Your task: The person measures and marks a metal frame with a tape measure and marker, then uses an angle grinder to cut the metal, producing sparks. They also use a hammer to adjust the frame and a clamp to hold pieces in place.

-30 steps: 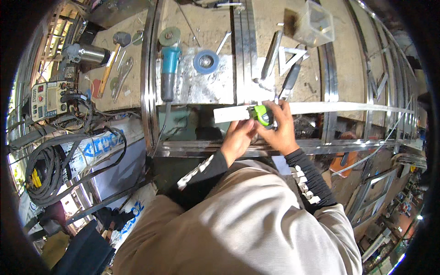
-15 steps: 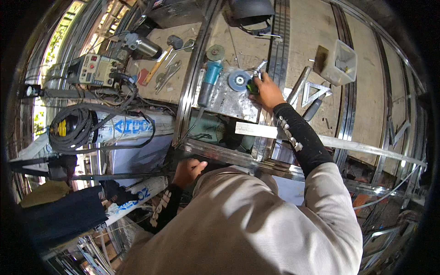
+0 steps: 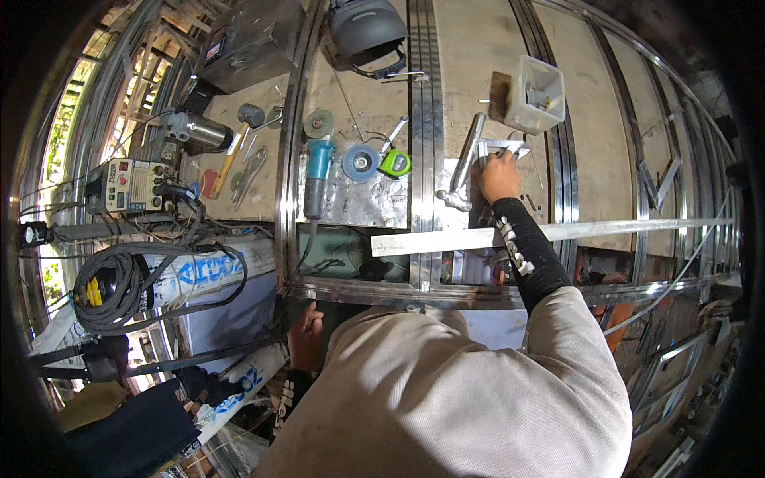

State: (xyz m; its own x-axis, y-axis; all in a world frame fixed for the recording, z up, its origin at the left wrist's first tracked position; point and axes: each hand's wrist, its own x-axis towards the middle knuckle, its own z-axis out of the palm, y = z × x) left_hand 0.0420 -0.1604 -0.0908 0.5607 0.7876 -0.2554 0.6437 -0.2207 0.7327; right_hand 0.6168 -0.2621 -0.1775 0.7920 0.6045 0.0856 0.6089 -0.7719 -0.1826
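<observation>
My right hand (image 3: 500, 177) reaches over the bench, its fingers curled down at a silver triangular square (image 3: 510, 146). What sits inside the fingers is hidden. Just left of it lies a metal-handled hammer (image 3: 467, 163). My left hand (image 3: 305, 338) hangs low by the front metal rail, fingers loosely bent with one stretched out and nothing visible in them. A green tape measure (image 3: 394, 163) lies beside a grinding disc (image 3: 360, 162) on a metal plate. Next to them is a teal angle grinder (image 3: 318, 171).
A long pale flat bar (image 3: 434, 241) crosses beneath my right forearm. Behind stand a clear plastic bin (image 3: 538, 95) and a dark welding helmet (image 3: 366, 33). Steel rails (image 3: 425, 151) divide the bench. At left are a welding machine (image 3: 134, 185), coiled cable (image 3: 111, 299) and a wooden-handled mallet (image 3: 231, 155).
My right hand has left the tape measure and moved right to the triangular square. The tape measure now lies alone. My left hand has dropped slightly, and the view has shifted right.
</observation>
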